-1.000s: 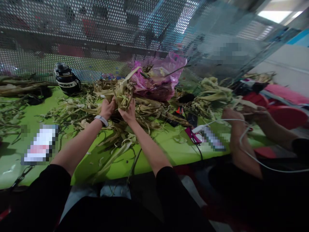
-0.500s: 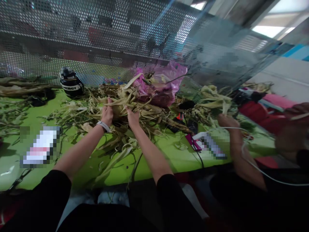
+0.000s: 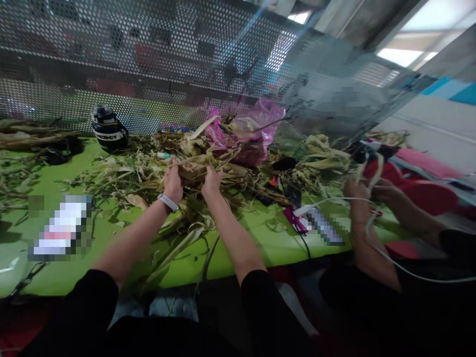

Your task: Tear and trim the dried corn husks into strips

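Note:
My left hand [image 3: 173,183], with a white band on its wrist, is closed on pale dried husks [image 3: 193,166] that look like corn husks. Across from it, my right hand [image 3: 211,182] pinches the same bunch between thumb and fingers. The husks stretch between both hands, just above a loose pile of dry leaves [image 3: 122,171]. By my left fingertips lies a small white and green cylinder [image 3: 164,155]. Behind the bunch stands a pink plastic bag [image 3: 256,144] with dry plant matter in it.
A black bottle [image 3: 109,133] stands at the back left, before a perforated metal screen [image 3: 148,64]. A blurred-out phone [image 3: 61,228] lies front left on the green table [image 3: 115,248]. To the right are another phone [image 3: 325,227], a white cable [image 3: 394,263] and a co-worker's hands [image 3: 359,191] with husk strips.
My hands have shifted slightly right with the husks, and the white and green cylinder has come into view. The co-worker's two hands have come together around husk strips.

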Motion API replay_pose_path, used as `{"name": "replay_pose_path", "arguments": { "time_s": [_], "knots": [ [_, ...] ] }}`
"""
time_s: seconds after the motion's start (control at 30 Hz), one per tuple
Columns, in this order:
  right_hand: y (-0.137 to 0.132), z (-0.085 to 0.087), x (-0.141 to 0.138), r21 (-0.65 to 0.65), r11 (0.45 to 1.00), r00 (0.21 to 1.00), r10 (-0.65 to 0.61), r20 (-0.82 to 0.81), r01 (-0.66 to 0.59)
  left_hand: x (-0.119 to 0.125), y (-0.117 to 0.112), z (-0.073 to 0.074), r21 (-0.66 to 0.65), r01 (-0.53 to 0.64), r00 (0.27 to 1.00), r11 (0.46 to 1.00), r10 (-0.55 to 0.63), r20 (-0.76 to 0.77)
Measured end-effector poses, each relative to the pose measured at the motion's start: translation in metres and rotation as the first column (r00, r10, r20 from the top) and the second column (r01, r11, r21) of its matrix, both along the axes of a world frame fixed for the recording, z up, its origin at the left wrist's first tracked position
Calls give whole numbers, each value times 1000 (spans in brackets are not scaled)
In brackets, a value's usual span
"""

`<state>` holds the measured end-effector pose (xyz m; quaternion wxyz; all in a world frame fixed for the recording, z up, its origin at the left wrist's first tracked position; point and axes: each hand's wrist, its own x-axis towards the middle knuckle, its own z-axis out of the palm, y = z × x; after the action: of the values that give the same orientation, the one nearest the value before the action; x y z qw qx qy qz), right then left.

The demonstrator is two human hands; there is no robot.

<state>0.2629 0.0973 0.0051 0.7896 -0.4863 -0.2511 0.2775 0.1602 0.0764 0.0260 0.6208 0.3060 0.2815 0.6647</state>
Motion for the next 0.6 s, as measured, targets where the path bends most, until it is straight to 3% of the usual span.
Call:
{"name": "replay_pose_path", "arguments": {
  "time_s": [0.1, 0.3, 0.5, 0.6],
  "knots": [
    [14, 2, 2, -50, 999, 998, -6, -65, 2, 3, -1, 6, -57, 7, 993, 998, -1, 116],
    [55, 6, -3, -233, 969, 996, -89, -28, 80, 3, -2, 15, -226, 63, 932, 972, 24, 361],
    [78, -15, -5, -291, 951, 993, -78, 93, 102, -5, -13, 3, -285, 77, 919, 955, 43, 393],
    [85, -29, -2, -235, 969, 976, -22, 218, 74, -7, -17, -5, -280, 47, 931, 959, 59, 360]
  ]
}}
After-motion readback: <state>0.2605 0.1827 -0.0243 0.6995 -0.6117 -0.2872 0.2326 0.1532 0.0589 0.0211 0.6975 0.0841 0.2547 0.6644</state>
